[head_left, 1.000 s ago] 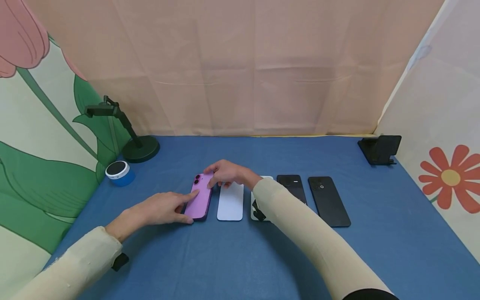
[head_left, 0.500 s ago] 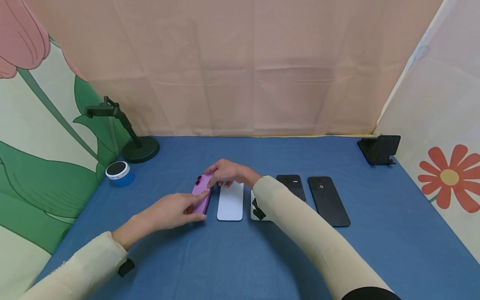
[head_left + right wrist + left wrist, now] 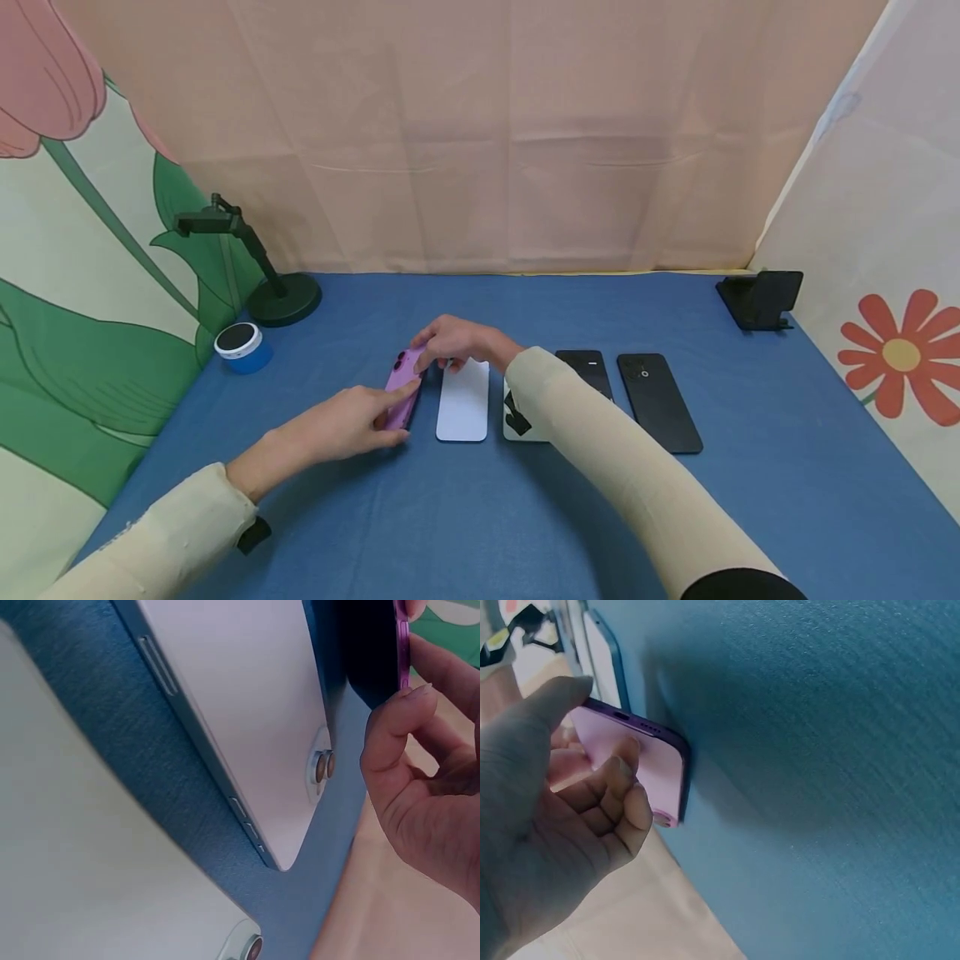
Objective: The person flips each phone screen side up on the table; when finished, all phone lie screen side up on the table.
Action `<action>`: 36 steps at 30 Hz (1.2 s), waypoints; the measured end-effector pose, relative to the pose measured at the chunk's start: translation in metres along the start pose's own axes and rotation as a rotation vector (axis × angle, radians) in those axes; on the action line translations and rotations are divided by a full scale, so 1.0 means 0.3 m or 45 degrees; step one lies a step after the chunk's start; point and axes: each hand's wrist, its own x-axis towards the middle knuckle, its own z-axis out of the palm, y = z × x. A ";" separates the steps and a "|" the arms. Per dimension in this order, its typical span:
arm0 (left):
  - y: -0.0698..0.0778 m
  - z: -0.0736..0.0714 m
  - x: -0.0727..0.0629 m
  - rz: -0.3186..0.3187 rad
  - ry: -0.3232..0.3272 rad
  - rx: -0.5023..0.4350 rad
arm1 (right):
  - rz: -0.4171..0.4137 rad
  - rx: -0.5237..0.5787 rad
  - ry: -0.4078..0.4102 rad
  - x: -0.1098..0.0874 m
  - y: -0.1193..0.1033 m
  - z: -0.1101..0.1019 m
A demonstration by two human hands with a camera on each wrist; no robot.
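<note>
A purple smartphone (image 3: 405, 367) is tilted on the blue table, back facing up, its right edge raised. My left hand (image 3: 326, 429) holds its lower end. In the left wrist view, that thumb rests at the phone's (image 3: 664, 765) bottom edge, with other fingers bent near the back. My right hand (image 3: 465, 343) pinches the upper right edge between thumb and index finger. The right wrist view shows the dark front and purple side edge there. Just right of it lies a white smartphone (image 3: 462, 408), camera side up.
A pale smartphone (image 3: 517, 429) lies partly under my right sleeve, followed by two black smartphones (image 3: 588, 371). A black stand (image 3: 757, 300) sits at the back right. At the back left are a dark round-based stand (image 3: 281, 300) and a blue-and-white round container (image 3: 243, 348).
My left hand has shifted right along the purple smartphone, and the smartphone has tilted up onto its left side. My right hand has stayed at the same edge.
</note>
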 end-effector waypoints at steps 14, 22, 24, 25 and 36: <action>0.041 -0.031 -0.022 -0.180 0.158 0.095 | -0.022 0.139 0.093 -0.028 0.008 -0.040; -0.039 -0.049 -0.042 -0.268 0.241 -0.184 | 0.010 0.239 0.125 -0.044 0.032 -0.045; -0.070 -0.053 -0.043 -0.290 0.269 -0.289 | 0.011 0.273 0.134 -0.049 0.034 -0.043; -0.084 -0.056 -0.044 -0.297 0.278 -0.357 | 0.012 0.287 0.138 -0.051 0.035 -0.042; -0.132 -0.048 -0.055 -0.409 0.258 -1.098 | 0.037 0.348 0.121 -0.036 0.051 -0.024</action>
